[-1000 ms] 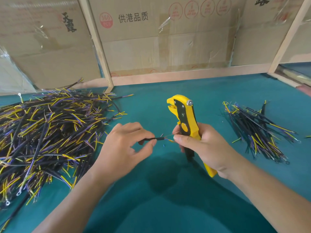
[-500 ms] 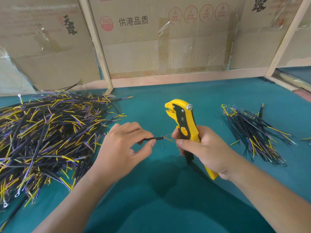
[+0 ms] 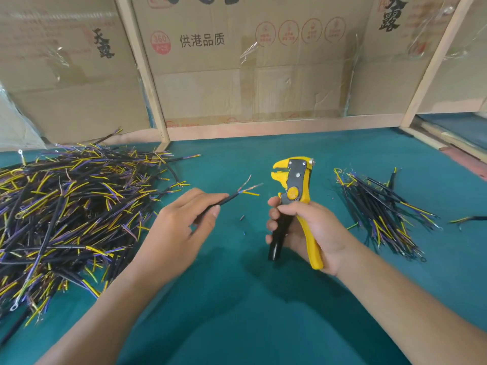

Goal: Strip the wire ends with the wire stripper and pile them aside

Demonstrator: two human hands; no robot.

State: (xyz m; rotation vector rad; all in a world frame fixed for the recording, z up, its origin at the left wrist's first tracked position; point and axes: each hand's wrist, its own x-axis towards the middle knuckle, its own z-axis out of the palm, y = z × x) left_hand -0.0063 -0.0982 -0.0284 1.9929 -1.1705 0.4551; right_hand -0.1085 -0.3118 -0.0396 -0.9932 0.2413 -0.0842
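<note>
My left hand [image 3: 181, 227] pinches a short black wire [image 3: 229, 198] whose thin inner strands fan out bare at its far tip, pointing up and right toward the stripper's jaws. My right hand [image 3: 311, 233] grips the yellow and black wire stripper [image 3: 293, 196] upright by its handles, its jaws facing left and a small gap away from the wire tip. A big heap of black, yellow and purple wires [image 3: 66, 212] lies at the left. A smaller pile of wires [image 3: 379, 206] lies at the right.
The work goes on over a teal table mat [image 3: 250, 299]. Small bits of stripped insulation [image 3: 242, 218] lie between my hands. Cardboard boxes [image 3: 250, 75] and wooden slats [image 3: 142, 75] wall off the back. One stray wire [image 3: 469, 219] lies at the far right.
My left hand has drawn the wire away from the stripper and tilted its tip upward, with bare strands now showing. My right thumb has left the wire tip; the stripper's handles have spread.
</note>
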